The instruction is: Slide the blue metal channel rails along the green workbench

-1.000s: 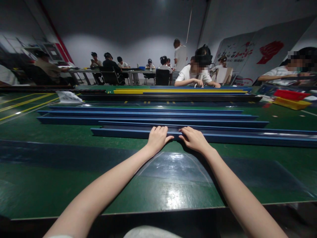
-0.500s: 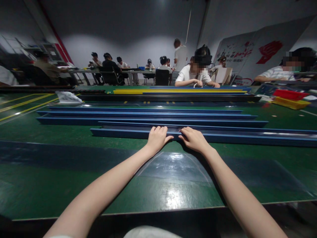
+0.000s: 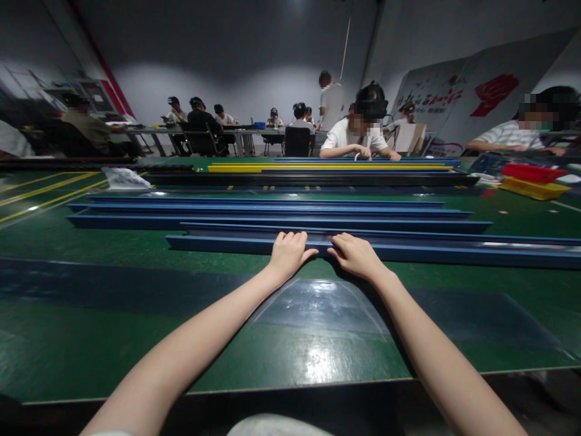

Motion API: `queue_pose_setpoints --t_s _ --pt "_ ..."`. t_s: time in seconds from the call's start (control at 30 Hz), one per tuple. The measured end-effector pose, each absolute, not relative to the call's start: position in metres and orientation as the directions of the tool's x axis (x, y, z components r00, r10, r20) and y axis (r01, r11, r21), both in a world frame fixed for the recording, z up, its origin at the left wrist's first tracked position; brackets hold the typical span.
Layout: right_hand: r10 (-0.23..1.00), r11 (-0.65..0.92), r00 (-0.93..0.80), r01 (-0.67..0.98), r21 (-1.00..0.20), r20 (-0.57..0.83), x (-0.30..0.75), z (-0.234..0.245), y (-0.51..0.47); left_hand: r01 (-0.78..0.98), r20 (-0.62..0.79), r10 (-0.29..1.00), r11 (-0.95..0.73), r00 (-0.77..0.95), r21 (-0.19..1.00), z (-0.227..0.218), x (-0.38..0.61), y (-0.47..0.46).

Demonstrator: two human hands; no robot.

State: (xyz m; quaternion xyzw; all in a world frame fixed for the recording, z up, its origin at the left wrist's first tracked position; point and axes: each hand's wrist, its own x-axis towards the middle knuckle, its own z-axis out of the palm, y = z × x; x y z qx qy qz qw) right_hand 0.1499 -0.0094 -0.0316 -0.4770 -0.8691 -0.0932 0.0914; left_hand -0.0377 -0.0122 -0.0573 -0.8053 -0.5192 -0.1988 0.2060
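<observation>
A long blue channel strip lies across the green table in front of me, its open side up. My left hand grips its near wall, with the fingers curled over into the channel and the thumb along the front. A short way to the right, my right hand has hold of the same wall, its fingers bent over the top edge. Both thumbs point toward each other. The fingertips inside the channel are partly hidden.
Behind it lie more blue channel strips, then a black strip and a yellow strip. Red and yellow trays stand at the right. A clear plastic sheet lies nearer me. Across the table sits a co-worker.
Both hands and the blue channel strip stay almost still. The right fingers have shifted very slightly on the wall.
</observation>
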Motion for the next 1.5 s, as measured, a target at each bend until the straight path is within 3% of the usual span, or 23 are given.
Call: queue_pose_setpoints --t_s 1.5 --pt "0.800 0.531 -0.534 0.842 0.091 0.274 0.1521 -0.0352 -0.0072 0.919 0.533 0.753 -0.364 0.387 -0.153 -0.0559 -0.0371 -0.0138"
